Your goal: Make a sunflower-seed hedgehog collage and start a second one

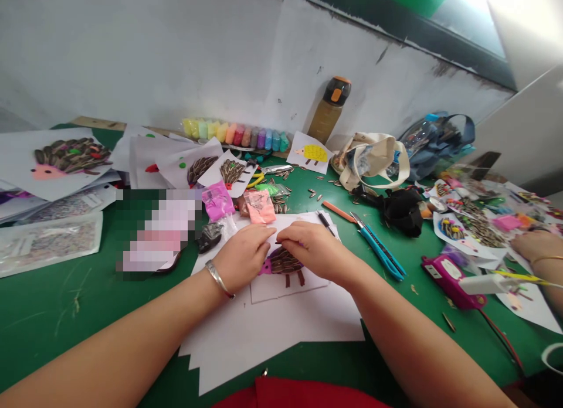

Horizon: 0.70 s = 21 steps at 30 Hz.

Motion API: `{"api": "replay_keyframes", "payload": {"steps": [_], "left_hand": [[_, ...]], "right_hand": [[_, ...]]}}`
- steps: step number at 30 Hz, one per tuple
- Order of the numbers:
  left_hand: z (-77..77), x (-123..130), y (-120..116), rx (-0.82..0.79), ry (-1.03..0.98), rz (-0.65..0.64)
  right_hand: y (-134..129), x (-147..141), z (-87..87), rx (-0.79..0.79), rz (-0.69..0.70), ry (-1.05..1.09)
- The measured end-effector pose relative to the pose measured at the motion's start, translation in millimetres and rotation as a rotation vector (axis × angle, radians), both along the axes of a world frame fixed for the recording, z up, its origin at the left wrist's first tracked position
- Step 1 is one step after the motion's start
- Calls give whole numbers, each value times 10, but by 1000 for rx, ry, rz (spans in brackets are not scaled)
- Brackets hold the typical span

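Two bare forearms reach in from the bottom corners and converge toward the middle of the view. The left hand [243, 257] lies palm down, knuckles up, with its fingers curled and its fingertips pointing right; a thin silver bangle [219, 278] circles the left wrist. The right hand [313, 248] mirrors it, palm down, with fingers bent and tips pointing left. The fingertips of both hands meet, touching or nearly so, in a pinching pose low over the tabletop [65, 320]. Both wrists are held fairly straight, and both elbows are out of view.

Craft room: clay packs [235, 134], seed pictures [70, 156].
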<state>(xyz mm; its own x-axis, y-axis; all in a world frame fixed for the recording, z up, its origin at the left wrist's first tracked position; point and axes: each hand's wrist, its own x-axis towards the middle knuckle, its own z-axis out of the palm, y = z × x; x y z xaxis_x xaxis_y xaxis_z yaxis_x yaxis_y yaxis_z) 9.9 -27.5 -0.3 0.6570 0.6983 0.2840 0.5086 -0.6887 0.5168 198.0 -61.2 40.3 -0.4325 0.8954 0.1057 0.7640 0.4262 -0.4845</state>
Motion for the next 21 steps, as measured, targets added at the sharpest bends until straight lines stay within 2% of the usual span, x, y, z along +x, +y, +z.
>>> {"api": "replay_keyframes", "payload": {"steps": [7,21], "left_hand": [[10,-8,-3,-24,1,4],[95,15,10,-126,6,-45]], "right_hand": [[-47,24,-204,30,26,124],[-10,-51,-263,56,-8,74]]}}
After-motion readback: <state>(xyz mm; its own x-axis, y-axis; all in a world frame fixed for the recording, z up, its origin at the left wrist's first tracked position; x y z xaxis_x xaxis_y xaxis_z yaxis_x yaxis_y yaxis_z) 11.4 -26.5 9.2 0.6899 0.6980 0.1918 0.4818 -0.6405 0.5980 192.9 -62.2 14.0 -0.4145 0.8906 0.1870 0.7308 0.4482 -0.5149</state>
